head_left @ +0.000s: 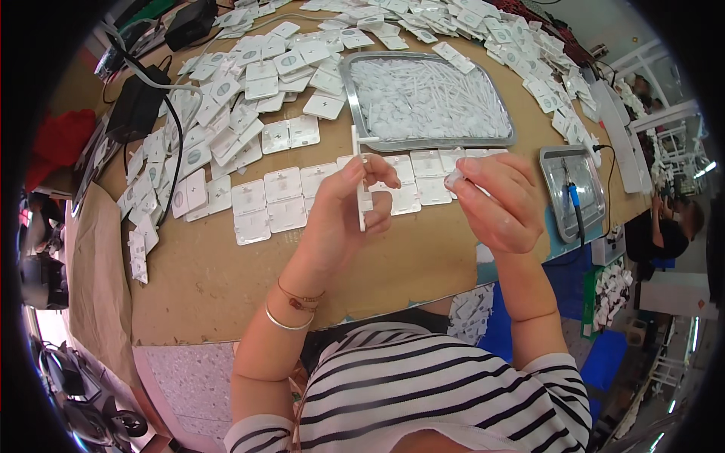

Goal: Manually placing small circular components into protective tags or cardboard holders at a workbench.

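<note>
White plastic panel (362,202): held upright and nearly edge-on to the camera, raised above the table; a short projection (368,140) appears to stand out from its face near 12 o'clock.
Left hand (340,205): closed around the panel, which is gripped between thumb and fingers; the fingers are curled on the face turned toward 3 o'clock.
Right hand (504,202): a small pale piece (452,180) is pinched between thumb and fingertips, near 3 o'clock of the panel and apart from it; its exact shape cannot be told.
Panel handling: judged light, thin and stiff, smooth enough to slip; best taken by opposite edges, with pressure kept off the raised details, which might snap.
Small piece handling: judged nearly weightless and easily dropped; best taken by its rim with the fingertips, without a hard squeeze.
Metal tray (434,144): set at 1 o'clock from the left hand and filled with small whitish pieces (423,94).
Panel row (287,200): laid out on the brown table covering (196,279) from 9 o'clock of the left hand, and continued behind both hands.
Panel heap (257,79): piled loosely toward 11 o'clock.
Blue-handled tool (575,196): rested across a smaller tray (545,172) at 3 o'clock from the right hand.
</note>
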### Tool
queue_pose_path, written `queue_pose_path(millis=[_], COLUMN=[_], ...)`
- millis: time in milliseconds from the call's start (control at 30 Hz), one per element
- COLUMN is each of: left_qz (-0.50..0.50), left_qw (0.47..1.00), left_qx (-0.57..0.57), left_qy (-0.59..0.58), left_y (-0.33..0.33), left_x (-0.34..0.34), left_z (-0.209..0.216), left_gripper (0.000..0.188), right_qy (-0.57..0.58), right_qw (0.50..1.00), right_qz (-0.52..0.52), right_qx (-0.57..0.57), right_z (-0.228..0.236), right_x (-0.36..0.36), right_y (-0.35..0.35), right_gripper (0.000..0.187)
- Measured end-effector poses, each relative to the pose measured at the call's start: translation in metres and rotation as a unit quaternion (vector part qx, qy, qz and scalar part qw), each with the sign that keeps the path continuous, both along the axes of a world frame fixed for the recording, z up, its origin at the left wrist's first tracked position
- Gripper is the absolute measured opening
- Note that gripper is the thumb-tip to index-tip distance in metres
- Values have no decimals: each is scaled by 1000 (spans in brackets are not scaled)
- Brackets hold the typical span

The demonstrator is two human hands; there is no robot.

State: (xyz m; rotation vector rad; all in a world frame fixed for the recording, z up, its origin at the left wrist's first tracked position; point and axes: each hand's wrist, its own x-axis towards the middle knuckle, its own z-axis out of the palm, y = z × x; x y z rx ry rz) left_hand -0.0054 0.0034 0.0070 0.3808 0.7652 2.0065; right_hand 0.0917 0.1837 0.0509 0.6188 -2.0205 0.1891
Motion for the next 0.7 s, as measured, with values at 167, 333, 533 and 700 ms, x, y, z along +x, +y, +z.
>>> queue_pose_path(millis=[167, 333, 533, 700], left_qz=[-19, -36, -49, -46], left_qw=[999, 999, 993, 989], left_qx=[28, -34, -102, -124], left_qy=[-13, -7, 40, 61], left_y=[5, 8, 9, 7], left_x=[2, 5, 4, 4], left_z=[1, 3, 3, 4], left_gripper=[52, 51, 50, 53], right_qy=[-40, -327, -419, -403], right_qw=[998, 845, 762, 733], right_qz=[21, 75, -9, -32], right_qx=[-48, -417, -493, -547], right_z=[-8, -12, -11, -10], right_x=[-1, -5, -12, -17], right_y=[-3, -19, -31, -35], right_gripper=[29, 19, 26, 40])
